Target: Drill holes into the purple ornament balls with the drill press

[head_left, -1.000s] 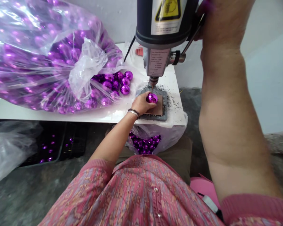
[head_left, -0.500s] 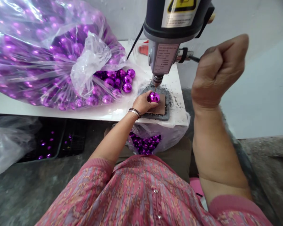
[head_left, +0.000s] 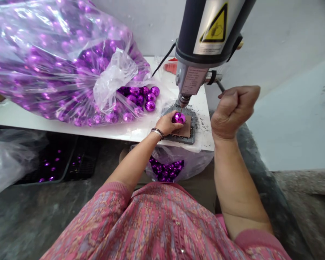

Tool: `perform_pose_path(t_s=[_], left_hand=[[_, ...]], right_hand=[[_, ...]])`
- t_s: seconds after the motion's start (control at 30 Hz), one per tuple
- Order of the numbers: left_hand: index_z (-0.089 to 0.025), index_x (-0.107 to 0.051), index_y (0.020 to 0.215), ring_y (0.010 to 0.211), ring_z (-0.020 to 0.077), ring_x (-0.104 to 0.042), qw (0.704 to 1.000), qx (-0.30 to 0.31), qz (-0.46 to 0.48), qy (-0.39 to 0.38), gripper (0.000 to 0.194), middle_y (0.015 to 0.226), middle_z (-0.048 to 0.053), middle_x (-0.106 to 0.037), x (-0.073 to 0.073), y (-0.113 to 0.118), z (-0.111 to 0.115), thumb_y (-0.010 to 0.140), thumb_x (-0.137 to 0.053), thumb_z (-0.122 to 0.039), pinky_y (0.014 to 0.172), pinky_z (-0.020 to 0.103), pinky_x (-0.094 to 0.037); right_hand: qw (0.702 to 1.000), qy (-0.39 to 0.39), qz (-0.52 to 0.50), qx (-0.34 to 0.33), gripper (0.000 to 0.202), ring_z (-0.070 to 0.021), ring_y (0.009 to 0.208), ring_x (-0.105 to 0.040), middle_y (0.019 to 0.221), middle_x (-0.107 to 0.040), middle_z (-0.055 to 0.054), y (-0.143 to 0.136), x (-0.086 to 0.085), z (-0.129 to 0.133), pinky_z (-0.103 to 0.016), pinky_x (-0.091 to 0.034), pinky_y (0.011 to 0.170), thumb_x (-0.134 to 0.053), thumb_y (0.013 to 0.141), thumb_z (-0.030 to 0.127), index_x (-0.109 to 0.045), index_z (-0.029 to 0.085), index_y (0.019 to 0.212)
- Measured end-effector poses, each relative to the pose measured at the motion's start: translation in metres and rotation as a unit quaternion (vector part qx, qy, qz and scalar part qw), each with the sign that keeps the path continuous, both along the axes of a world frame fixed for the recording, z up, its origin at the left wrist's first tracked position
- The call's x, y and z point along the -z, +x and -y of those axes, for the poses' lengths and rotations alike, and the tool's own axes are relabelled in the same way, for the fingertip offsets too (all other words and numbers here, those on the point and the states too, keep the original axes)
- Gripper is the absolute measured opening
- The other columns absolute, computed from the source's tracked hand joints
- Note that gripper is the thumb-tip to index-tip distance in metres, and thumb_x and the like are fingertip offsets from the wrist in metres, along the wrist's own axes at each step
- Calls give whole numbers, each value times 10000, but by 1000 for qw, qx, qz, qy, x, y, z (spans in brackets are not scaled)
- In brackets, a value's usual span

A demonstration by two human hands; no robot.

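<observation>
My left hand (head_left: 168, 124) grips a shiny purple faceted ball (head_left: 180, 117) between thumb and fingers, over a brown board (head_left: 185, 129) on the grey base (head_left: 189, 140) of a drill press (head_left: 193, 77). The drill bit (head_left: 181, 109) points down at the top of the ball; I cannot tell whether it has entered it. On the right, my right hand (head_left: 231, 110) is closed around the drill press's feed lever (head_left: 221, 86), whose end is hidden in the fist.
Left of the press, a big clear plastic bag (head_left: 65, 68) of purple balls spills loose balls (head_left: 150, 105) onto the white table (head_left: 119, 133). Below the table edge hangs another bag (head_left: 197, 164) of purple balls. Dark crates (head_left: 63, 169) stand on the floor. Dark shavings surround the base.
My right hand has come down and inward with the lever. The left hand keeps its hold on the ball under the bit. The whole view has shifted slightly.
</observation>
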State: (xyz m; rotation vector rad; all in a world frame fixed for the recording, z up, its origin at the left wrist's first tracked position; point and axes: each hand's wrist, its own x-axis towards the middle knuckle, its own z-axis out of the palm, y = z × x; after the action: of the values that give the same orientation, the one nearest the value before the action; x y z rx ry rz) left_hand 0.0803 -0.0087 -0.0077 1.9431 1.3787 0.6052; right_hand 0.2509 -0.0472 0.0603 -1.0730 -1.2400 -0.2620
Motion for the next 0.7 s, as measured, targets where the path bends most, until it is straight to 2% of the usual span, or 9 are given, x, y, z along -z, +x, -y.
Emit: perform_pose_path(t_s=[0.13,0.3,0.37,0.43,0.5,0.63,0.7], left_hand=[[-172,-636,1350,1102,272,-678,1000,-3,-10,-3,619,1194,79,-734,-1,0,1,772,-794,-329,1004,348,-511],[-214,-671,1273,1029,260,-691,1000,2,-7,-1,520,1091,49,-749,-1,-1,2,780,-784,-338,961,348,-533],[-204,-666,1282,1026,265,-691,1000,-1,-7,-2,538,1110,59,-748,-1,-1,2,776,-788,-337,953,351,-535],[-181,-650,1316,1043,273,-689,1000,-3,-5,-4,581,1158,81,-742,0,0,2,773,-792,-334,958,358,-534],[-164,-629,1353,1062,274,-686,1000,-5,3,-13,624,1195,93,-735,0,1,2,772,-793,-323,970,360,-530],[-135,-607,1380,1082,251,-680,999,-9,34,-30,656,1195,81,-734,-2,-1,4,768,-792,-283,1002,343,-518],[-120,-598,1383,1099,240,-675,998,0,56,-27,663,1212,82,-731,-4,-7,8,768,-787,-281,1014,337,-513]], right_hand=[[1000,2,-25,4,308,-26,722,-516,758,-522,14,-1,4,-2,-215,-451,736,-361,959,433,-459,173,827],[999,-3,-31,12,372,-40,736,-520,772,-531,-2,-4,21,0,-236,-464,734,-346,960,497,-447,175,803],[999,-10,-32,12,400,-48,744,-533,769,-529,-7,-6,27,3,-247,-474,744,-352,954,526,-421,177,772],[999,-14,-40,17,415,-51,734,-530,749,-505,-4,-7,23,5,-253,-471,747,-342,952,536,-390,179,745],[998,-21,-53,24,395,-48,691,-485,709,-455,5,-7,3,3,-246,-441,720,-320,959,505,-370,183,734],[994,-72,-78,18,335,-37,594,-327,648,-330,21,1,-67,-25,-240,-352,674,-236,980,321,-297,197,676],[986,-134,-100,-10,305,-47,618,-323,671,-352,5,6,-98,-43,-234,-317,624,-300,937,215,-317,200,633]])
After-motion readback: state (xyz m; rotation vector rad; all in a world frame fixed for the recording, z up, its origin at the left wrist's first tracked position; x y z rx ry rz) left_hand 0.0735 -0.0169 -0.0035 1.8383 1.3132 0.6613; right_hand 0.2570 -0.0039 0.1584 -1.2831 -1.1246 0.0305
